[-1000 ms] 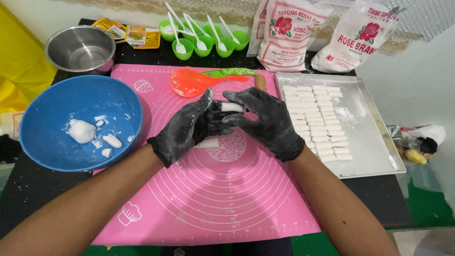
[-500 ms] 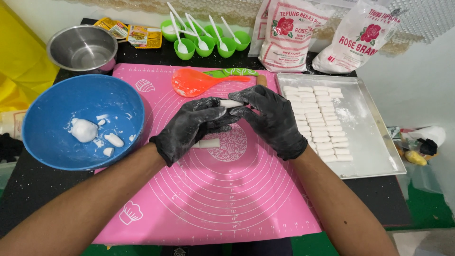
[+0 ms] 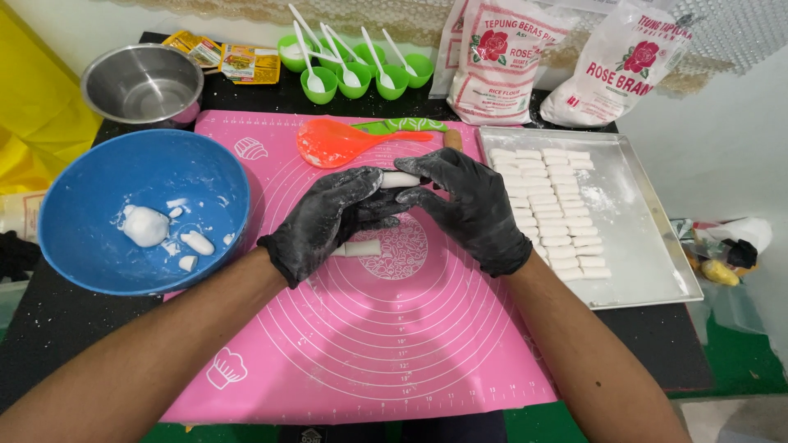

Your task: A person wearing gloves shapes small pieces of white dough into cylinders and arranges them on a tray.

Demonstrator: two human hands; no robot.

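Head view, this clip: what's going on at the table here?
A person in black gloves holds a small white dough piece between the left hand and right hand, above a pink silicone mat. Another dough piece lies on the mat under the left hand. A metal tray to the right holds rows of finished pieces; a blue bowl to the left holds dough lumps.

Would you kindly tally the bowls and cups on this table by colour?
Blue bowl: 1
Steel bowl: 1
Green cups: 5, each with a white spoon
Total: 7
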